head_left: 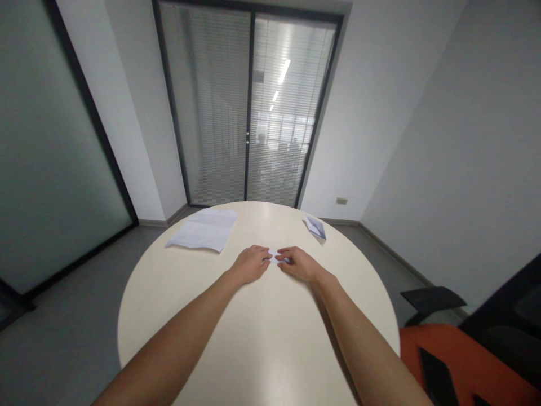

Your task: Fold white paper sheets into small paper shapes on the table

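A small folded piece of white paper [274, 257] lies near the middle of the table, between my two hands. My left hand [252, 263] grips its left end, thumb and fingers closed on it. At the right end my right hand [299, 263] holds the paper the same way, with curled fingers. Most of the paper is hidden under the fingers, so its exact folds do not show.
A round cream table [262, 338] fills the front. On its far left lies a creased white sheet [207, 228]; a folded paper piece [315, 227] sits at the far right. An orange chair [456, 361] with black armrests stands at the right, beside the table.
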A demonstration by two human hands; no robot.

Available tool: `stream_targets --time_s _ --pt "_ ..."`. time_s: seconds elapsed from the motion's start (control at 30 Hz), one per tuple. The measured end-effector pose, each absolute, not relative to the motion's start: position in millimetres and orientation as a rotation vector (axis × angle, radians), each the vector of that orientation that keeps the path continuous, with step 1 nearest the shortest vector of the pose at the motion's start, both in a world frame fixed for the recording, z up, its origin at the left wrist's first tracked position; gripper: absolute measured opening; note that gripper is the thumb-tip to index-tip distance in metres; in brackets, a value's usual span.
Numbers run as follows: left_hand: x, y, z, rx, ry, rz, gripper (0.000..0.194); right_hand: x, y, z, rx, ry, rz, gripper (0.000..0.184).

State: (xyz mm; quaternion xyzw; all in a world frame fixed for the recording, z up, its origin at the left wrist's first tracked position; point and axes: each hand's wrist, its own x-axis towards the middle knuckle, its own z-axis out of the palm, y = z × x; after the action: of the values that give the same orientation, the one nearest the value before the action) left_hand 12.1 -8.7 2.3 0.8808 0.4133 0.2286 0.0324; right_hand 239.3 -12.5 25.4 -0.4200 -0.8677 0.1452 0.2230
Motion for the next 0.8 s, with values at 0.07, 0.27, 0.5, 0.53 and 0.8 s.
stream_targets --time_s 0.07,0.27,0.5,0.53,0.8 --pt "11.7 -8.5 2.8 2.700 1.311 0.688 0.029 244.3 -9.8 23.7 -1.194 -2.376 0.429 0.027" --pt "10.9 -10.5 6.5 2.695 1.367 0.631 0.033 256.3 -5.6 21.5 -1.225 -2.380 0.494 0.030" --pt "9.6 -13.2 7.0 2.696 1.424 0.658 0.032 259.4 -10.0 26.7 -1.235 -2.347 0.524 0.033" --pt "9.4 -13.0 6.7 2.696 1.432 0.664 0.032 259.6 -9.9 26.6 -1.235 -2.350 0.518 0.033" --pt "8.5 -10.4 5.7 2.719 1.432 0.675 0.030 260.2 -8.2 24.4 -1.281 -2.341 0.438 0.033"
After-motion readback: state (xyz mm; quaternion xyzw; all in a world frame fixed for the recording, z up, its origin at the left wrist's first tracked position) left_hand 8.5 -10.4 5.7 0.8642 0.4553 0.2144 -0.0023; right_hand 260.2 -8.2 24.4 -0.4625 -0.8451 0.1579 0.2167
